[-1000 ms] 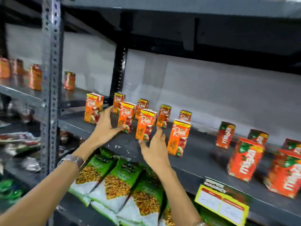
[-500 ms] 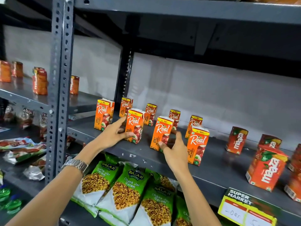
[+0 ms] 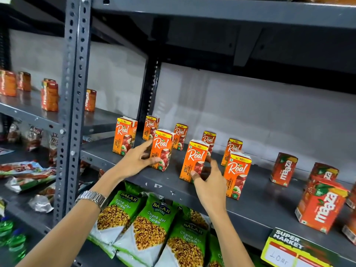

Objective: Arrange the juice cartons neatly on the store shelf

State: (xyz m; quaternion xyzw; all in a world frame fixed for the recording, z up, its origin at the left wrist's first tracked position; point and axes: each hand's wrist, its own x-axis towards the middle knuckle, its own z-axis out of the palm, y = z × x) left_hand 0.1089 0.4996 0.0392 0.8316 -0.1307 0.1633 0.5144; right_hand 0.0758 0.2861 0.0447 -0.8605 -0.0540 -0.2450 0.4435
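Several orange "Real" apple juice cartons stand upright in two loose rows on the grey metal shelf [image 3: 260,207]. My left hand [image 3: 137,161] holds the second front carton [image 3: 162,147] at its lower left, thumb on the front and index finger along the side. My right hand [image 3: 210,183] grips the third front carton [image 3: 195,157] near its base, thumb in front and fingers curled behind its right side. Free-standing are the front-left carton [image 3: 124,136], the front-right carton [image 3: 238,173] and the back-row cartons [image 3: 209,139].
Red "Maaza" cartons [image 3: 320,206] stand askew at the shelf's right end, with more on the left bay's shelf [image 3: 49,96]. A perforated steel upright [image 3: 75,93] rises left of my arm. Green snack packets [image 3: 154,228] hang below, next to a yellow price tag [image 3: 296,249].
My view has come closer to the shelf. My right hand has moved up from the shelf edge and closed on the third front carton. My left hand stays on the second one.
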